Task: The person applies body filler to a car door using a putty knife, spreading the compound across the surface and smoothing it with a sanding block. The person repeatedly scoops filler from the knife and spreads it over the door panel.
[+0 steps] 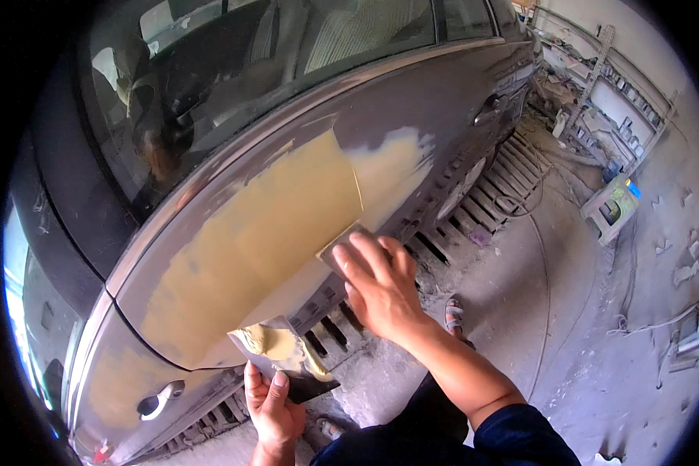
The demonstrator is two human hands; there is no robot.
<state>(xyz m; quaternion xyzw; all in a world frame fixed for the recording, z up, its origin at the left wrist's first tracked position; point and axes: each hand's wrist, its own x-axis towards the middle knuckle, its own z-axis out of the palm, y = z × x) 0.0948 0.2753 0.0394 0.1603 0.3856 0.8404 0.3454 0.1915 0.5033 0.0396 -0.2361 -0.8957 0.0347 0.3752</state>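
My right hand [380, 281] grips a flat rectangular putty spreader [340, 242], its edge against or very near the car door [435, 116]. A broad coat of yellow body filler [248, 217] covers the middle of the door, with a paler patch [396, 167] beside it. Lower left, my left hand [273, 404] pinches a thin flat mixing board [287, 361] by its edge. Soft yellow filler [258, 339] is heaped on that board and smeared along its far side. The board is held below the door, close to the car's lower edge.
A slatted floor grate [512, 175] runs along the car's underside. To the right stand a small pale stool [610, 208] and a metal shelf rack [621, 101] holding cans. A hose [547, 279] trails over the dusty floor. More filler surrounds the door handle [161, 400] at lower left.
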